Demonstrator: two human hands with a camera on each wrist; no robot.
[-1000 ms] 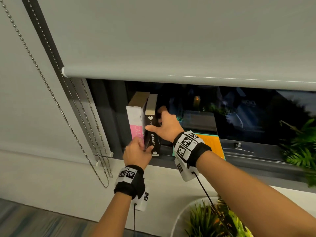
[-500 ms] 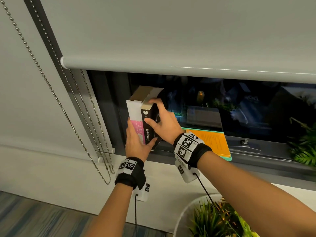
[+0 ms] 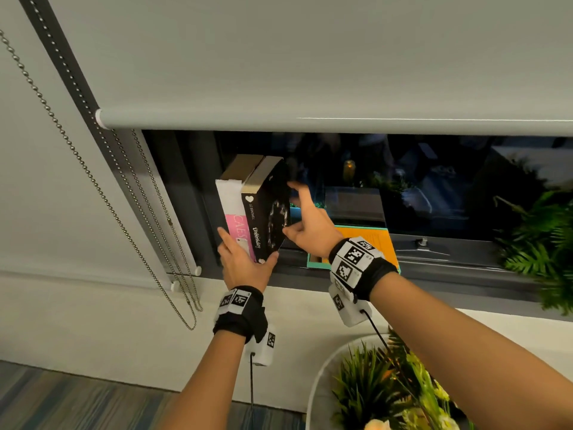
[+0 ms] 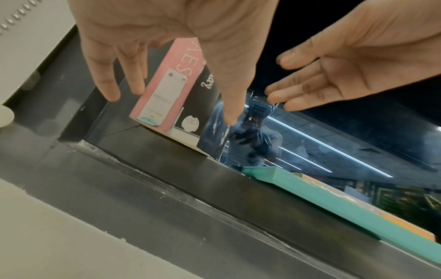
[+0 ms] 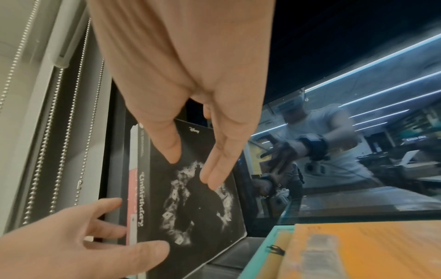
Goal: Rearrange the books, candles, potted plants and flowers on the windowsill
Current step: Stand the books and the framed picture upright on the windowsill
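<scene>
Two books stand side by side at the left end of the dark windowsill [image 3: 434, 274]: a pink and white book [image 3: 232, 218] and, to its right, a black book [image 3: 266, 212] titled "Unbirthday". My left hand [image 3: 245, 259] is at their lower front with straight fingers along the pink spine and the thumb by the black book's bottom corner. My right hand [image 3: 302, 212] is open beside the black cover [image 5: 190, 198], fingers straight, at or just off its surface. An orange book with a teal border [image 3: 372, 243] lies flat to the right.
A lowered roller blind [image 3: 310, 72] hangs above the books, with bead chains [image 3: 130, 228] dangling to their left. A fern [image 3: 542, 243] stands at the sill's right end. Below my right arm is a white pot of green plants [image 3: 387, 389]. The dark glass shows reflections.
My right hand gripped the black book and set it against the pink one, and has now let go with its fingers spread. My left hand's curled fingers have straightened along the spines.
</scene>
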